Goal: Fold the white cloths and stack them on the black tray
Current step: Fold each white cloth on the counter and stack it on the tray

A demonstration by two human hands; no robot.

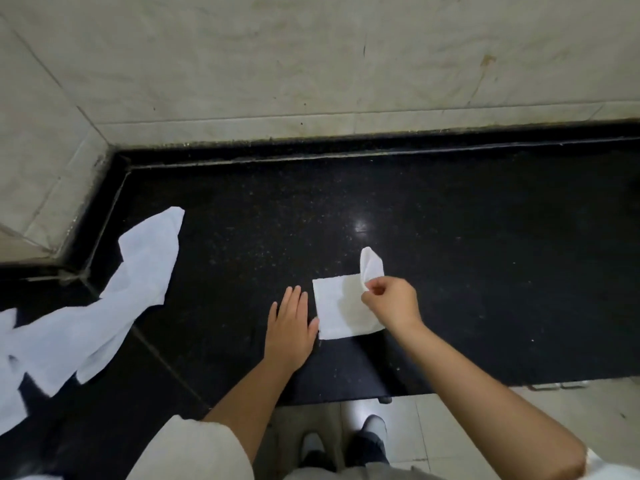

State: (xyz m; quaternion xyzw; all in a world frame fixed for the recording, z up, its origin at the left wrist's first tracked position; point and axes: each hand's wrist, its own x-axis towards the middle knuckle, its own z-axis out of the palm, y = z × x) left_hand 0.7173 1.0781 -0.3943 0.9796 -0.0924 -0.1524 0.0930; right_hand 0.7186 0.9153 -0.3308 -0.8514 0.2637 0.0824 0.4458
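Note:
A small folded white cloth (337, 308) lies flat on the black stone counter (450, 237), near its front edge. My right hand (389, 301) pinches the cloth's far right corner and holds it lifted and curled above the rest. My left hand (291, 327) lies flat on the counter with straight fingers, its thumb at the cloth's left edge. A heap of unfolded white cloths (104, 306) sprawls over the counter's left part. No black tray is in view.
A pale tiled wall (311, 64) rises behind the counter and turns a corner at the left. The counter's front edge runs just below my hands, with light floor tiles (450, 431) and my shoes (346, 441) beneath it.

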